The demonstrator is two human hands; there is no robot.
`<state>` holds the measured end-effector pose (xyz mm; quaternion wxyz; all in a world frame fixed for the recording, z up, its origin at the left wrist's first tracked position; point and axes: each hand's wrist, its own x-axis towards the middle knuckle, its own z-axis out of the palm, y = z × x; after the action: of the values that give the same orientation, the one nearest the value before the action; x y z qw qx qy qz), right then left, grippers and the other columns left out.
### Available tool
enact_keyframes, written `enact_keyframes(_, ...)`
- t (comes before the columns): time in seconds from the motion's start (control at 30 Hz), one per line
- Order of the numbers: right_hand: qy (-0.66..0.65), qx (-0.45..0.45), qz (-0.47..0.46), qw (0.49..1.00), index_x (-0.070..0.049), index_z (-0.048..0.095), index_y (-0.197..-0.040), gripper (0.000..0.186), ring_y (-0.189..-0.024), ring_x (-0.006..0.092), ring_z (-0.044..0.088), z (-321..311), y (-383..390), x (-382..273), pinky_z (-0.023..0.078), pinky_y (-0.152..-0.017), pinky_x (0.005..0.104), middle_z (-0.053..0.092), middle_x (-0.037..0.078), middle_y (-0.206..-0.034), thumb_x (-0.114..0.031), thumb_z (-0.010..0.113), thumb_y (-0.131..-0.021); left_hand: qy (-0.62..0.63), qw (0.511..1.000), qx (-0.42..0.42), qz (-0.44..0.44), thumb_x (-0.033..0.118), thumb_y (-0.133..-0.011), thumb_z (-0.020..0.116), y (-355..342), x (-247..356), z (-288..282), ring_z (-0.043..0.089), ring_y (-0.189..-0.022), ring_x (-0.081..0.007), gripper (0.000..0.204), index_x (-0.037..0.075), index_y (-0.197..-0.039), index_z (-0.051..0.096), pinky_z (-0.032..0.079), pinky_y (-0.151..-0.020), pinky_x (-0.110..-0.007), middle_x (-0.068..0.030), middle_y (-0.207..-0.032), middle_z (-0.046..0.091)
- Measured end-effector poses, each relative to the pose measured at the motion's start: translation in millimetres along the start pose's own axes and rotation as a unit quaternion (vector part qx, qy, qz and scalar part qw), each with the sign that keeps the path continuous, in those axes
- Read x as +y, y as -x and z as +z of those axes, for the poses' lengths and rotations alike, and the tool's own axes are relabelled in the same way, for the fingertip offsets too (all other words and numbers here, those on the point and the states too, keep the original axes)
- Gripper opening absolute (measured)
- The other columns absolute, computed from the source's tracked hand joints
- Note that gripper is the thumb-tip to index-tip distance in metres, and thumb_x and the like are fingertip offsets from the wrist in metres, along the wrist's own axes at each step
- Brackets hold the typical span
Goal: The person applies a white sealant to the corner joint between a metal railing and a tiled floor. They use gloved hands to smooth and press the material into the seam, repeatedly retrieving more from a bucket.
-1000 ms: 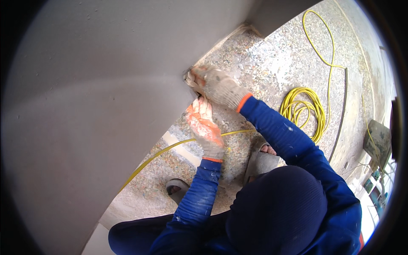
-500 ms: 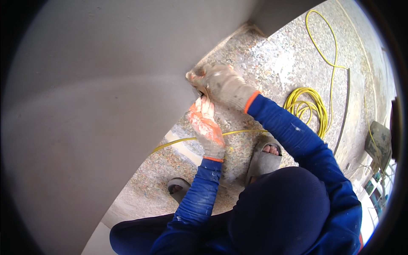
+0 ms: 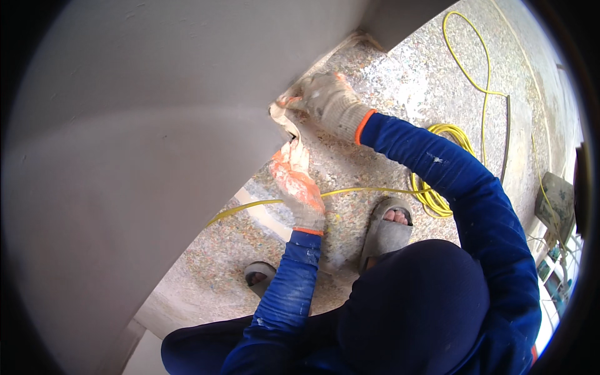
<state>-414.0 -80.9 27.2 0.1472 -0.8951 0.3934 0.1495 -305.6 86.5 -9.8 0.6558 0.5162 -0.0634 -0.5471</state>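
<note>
A crinkled beige strip that looks like masking tape hangs loose between my two hands at the lower edge of the grey wall. My right hand, in a knitted glove with an orange cuff, is closed on the strip, its fingertips close to the wall's base. Nearer to me, my left hand, in an orange-smeared glove, has its fingers closed on the lower part of the same strip. Past my right hand, more beige edging runs along the wall's foot up to the corner. The fingertips of both hands are partly hidden.
A coil of yellow cable lies on the speckled floor at the right, partly behind my right sleeve. One length of it crosses under my left hand toward the wall. My sandalled feet and bent knees are close below. A grey block-like object stands far right.
My right hand has drawn a little away from the wall's edge, and more of the beige strip now shows between the hands. My left hand has shifted slightly left.
</note>
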Motion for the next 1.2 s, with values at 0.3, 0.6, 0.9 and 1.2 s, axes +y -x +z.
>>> enact_keyframes(0.3,-0.158,-0.109,0.076,0.978,-0.035,0.052,-0.149,0.049,-0.123,0.0225,0.065,-14,-7,-11,0.055,-0.097,0.0413,0.061,-0.003,-0.14,-0.023,0.059,-0.102,0.006,1.0,-0.004,0.005,0.049,-0.108,0.042,-5,0,-7,0.042,-0.142,-0.0346,0.066,0.003,-0.155,0.036,0.029,-0.123,-0.051,-0.019,-0.156,0.042)
enact_keyframes(0.6,0.008,-0.033,-0.033,0.999,-0.037,0.052,-0.149,0.048,-0.118,0.0216,0.068,5,8,1,0.055,-0.096,0.0429,0.061,-0.002,-0.134,-0.024,0.058,-0.103,-0.008,1.0,0.013,0.015,0.049,-0.108,0.041,-3,3,-1,0.042,-0.143,-0.0334,0.066,0.002,-0.154,0.037,0.029,-0.122,-0.05,-0.0188,-0.155,0.043)
enact_keyframes(0.9,-0.041,-0.064,0.003,0.997,-0.041,0.044,-0.154,0.068,-0.129,0.0199,0.06,8,3,3,0.049,-0.105,0.05,0.056,-0.002,-0.142,-0.025,0.071,-0.094,-0.005,1.0,-0.001,0.019,0.046,-0.109,0.04,-2,3,-4,0.043,-0.142,-0.0333,0.063,0.001,-0.152,0.039,0.031,-0.122,-0.049,-0.0193,-0.154,0.044)
enact_keyframes(1.2,-0.01,-0.005,0.02,1.0,-0.042,0.046,-0.153,0.063,-0.133,0.0225,0.058,11,8,10,0.052,-0.104,0.0512,0.057,-0.001,-0.144,-0.022,0.066,-0.097,-0.019,0.999,-0.006,0.028,0.046,-0.109,0.039,-4,0,-6,0.044,-0.141,-0.034,0.064,0.0,-0.153,0.037,0.031,-0.122,-0.048,-0.0216,-0.154,0.043)
